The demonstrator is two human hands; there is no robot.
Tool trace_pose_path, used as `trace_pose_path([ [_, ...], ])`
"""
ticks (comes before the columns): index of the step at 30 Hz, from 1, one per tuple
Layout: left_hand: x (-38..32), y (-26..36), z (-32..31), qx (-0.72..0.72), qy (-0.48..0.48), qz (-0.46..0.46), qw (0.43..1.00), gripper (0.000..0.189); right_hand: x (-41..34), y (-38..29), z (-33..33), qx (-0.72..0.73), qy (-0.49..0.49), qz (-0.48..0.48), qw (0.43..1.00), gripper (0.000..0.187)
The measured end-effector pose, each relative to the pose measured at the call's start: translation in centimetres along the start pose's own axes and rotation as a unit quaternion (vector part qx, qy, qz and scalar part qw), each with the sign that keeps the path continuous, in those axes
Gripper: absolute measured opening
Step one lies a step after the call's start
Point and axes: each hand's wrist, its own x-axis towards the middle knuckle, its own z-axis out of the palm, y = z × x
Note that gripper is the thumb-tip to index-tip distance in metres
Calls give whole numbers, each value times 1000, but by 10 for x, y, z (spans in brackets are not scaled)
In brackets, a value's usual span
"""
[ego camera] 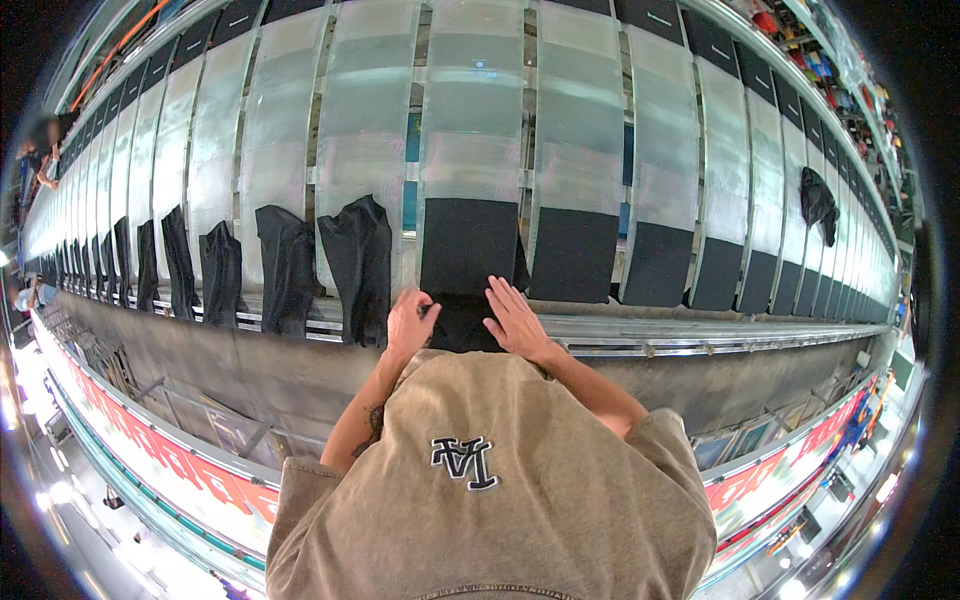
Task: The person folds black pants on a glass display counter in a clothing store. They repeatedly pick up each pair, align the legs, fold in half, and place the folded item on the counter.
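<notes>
A black fabric piece (469, 244) lies flat over the near end of a long pale board (472, 112) in front of me, its near part hanging toward my shirt. At its left edge, my left hand (412, 322) has curled fingers closed on a bit of black cloth. My right hand (516, 316) rests flat on the fabric's right side, fingers extended and slightly apart, gripping nothing. Right of it, another black piece (574, 253) covers the end of the neighbouring board. To the left, a loose, wrinkled black piece (360, 262) lies over a board's near end.
Many similar boards run in a row both ways, with narrow gaps between. A metal rail (675, 336) follows their near edge. A crumpled black garment (817, 202) lies on boards at right. People, one with a bare forearm (49, 180), are at the far left.
</notes>
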Motion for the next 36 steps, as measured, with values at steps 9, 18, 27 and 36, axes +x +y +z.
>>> trace_pose_path([
  [9, 7, 24, 18, 191, -176, 163, 952, 56, 2, -5, 20, -1, -11, 159, 987, 51],
  [18, 13, 5, -6, 130, -212, 91, 964, 53, 24, -8, -3, 1, -173, 332, 927, 42],
  [27, -14, -57, -109, 106, 163, 169, 966, 25, 46, -43, 20, -27, 138, 356, 924, 21],
  [36, 22, -133, -116, 93, 112, 92, 985, 41, 141, -159, 125, -32, 143, 208, 967, 28],
])
